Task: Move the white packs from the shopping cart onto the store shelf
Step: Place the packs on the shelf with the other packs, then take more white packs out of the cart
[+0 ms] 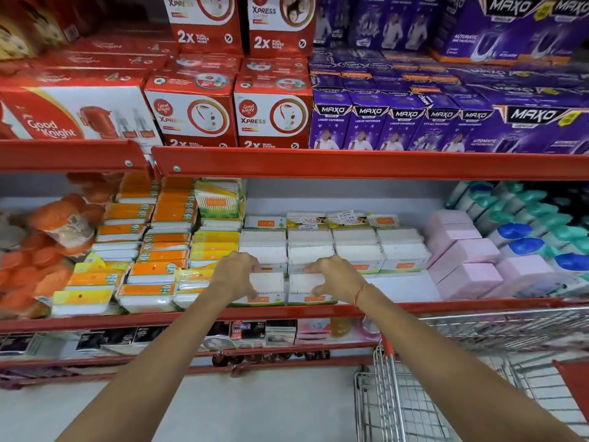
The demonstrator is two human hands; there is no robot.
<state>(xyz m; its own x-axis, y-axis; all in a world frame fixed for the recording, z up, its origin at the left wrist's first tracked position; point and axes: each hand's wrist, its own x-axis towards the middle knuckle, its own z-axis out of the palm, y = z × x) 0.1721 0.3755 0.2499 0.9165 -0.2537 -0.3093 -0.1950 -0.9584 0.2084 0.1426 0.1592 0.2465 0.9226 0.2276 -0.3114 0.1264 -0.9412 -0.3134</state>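
Two white packs of cotton buds stand side by side at the front of the middle store shelf (pixel 398 306). My left hand (pixel 237 275) grips the left white pack (pixel 267 287) by its left side. My right hand (pixel 334 277), with a red thread on the wrist, grips the right white pack (pixel 302 287) by its right side. Behind them, several more white packs (pixel 357 247) fill rows on the same shelf. The wire shopping cart (pixel 446 393) stands at the lower right; I cannot see any packs inside it.
Orange and yellow packs (pixel 153 250) lie left of the white ones, pink boxes (pixel 462 253) to the right. A bare strip of shelf (pixel 401 287) lies right of my hands. Red and purple boxes (pixel 382 122) fill the shelf above. The grey floor (pixel 255 409) lies below.
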